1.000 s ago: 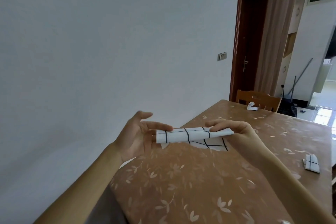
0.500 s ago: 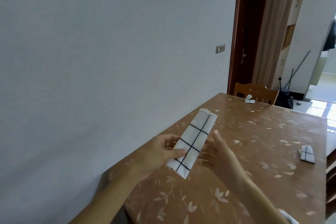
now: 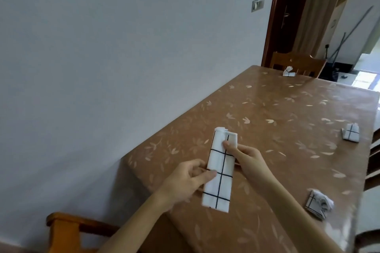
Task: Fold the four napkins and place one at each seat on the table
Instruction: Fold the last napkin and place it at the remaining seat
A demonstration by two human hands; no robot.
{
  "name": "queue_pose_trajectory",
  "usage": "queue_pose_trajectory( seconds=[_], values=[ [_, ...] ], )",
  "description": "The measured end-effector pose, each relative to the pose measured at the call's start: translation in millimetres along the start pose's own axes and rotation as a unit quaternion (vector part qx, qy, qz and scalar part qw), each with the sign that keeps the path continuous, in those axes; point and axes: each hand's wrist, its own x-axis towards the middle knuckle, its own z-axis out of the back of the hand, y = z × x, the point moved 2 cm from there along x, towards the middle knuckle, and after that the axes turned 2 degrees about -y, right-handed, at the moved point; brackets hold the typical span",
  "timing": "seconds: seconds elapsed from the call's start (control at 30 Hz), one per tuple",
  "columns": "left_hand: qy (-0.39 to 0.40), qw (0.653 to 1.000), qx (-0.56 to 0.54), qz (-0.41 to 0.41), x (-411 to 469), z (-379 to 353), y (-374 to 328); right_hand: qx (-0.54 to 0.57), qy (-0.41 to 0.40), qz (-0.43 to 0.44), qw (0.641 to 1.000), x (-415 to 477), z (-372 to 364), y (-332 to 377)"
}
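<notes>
Head view. Count: four napkins, two hands, two chairs, one desk.

Napkin 1 [image 3: 221, 167]: I hold this one above the near left part of the desk [image 3: 277, 121]. It is folded into a long narrow strip, white with thin dark grid lines. One line runs down its length; four cross lines show. The strip points away from me, far end slightly left. At the far end the layers do not line up: a rolled edge sits on the left and a flat flap on the right.

Left hand [image 3: 186, 182]: closed on the strip's left edge near the middle, thumb on top, fingers underneath.

Right hand [image 3: 247, 157]: closed on the strip's right edge nearer the far end, thumb pressed on the top face close to the lengthwise line.

Napkin 2 [image 3: 318, 204]: lies on the desk to my right, near the near edge. It is a loose, crumpled bundle, partly unfolded, same grid pattern.

Napkin 3 [image 3: 350, 132]: lies near the right edge of the desk, folded into a small compact rectangle, with a dark cross on top.

Napkin 4 [image 3: 289, 71]: lies at the far end of the desk, just in front of the far chair [image 3: 298, 63]. Folded small; detail too fine to tell.

Near chair [image 3: 61, 230]: wooden, at lower left, beside the near corner of the desk.

Desk surface: brown cover with a pale leaf print.
</notes>
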Motion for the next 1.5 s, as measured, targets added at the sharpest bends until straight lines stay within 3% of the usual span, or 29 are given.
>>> queue_pose_trajectory(
  seconds=[0.23, 0.47, 0.6, 0.83, 1.0, 1.17, 1.23, 1.3, 1.37, 1.5],
  values=[
    [-0.071, 0.996, -0.058, 0.006, 15, 2, 26, -0.072, 0.109, -0.045, 0.990, -6, -4, -44],
    [-0.008, 0.975, -0.196, 0.102, 39, 11, 66, -0.043, 0.079, -0.059, 0.994, 5, 1, -80],
    [0.012, 0.972, -0.201, 0.120, 56, 12, 88, -0.044, 0.043, -0.093, 0.994, 18, -1, -94],
    [-0.030, 0.994, -0.085, 0.065, 94, 13, 134, -0.024, 0.007, -0.174, 0.984, 47, -8, -128],
    [-0.076, 0.985, -0.126, 0.093, 114, 5, 179, -0.152, 0.070, -0.229, 0.959, 58, -18, -179],
    [-0.105, 0.965, -0.180, 0.160, 122, -3, 227, -0.158, -0.003, -0.263, 0.952, 70, -26, -223],
    [-0.110, 0.978, -0.118, 0.136, 118, -5, 245, -0.191, -0.026, -0.260, 0.946, 79, -30, -240],
    [-0.134, 0.987, 0.054, 0.070, 111, -3, 262, -0.257, -0.016, -0.245, 0.935, 87, -37, -253],
    [-0.155, 0.960, 0.232, 0.002, 106, 0, 277, -0.325, 0.013, -0.222, 0.919, 94, -45, -264],
    [-0.099, 0.889, 0.415, -0.168, 114, 2, 301, -0.422, 0.019, -0.198, 0.885, 101, -57, -281]
  ],
)
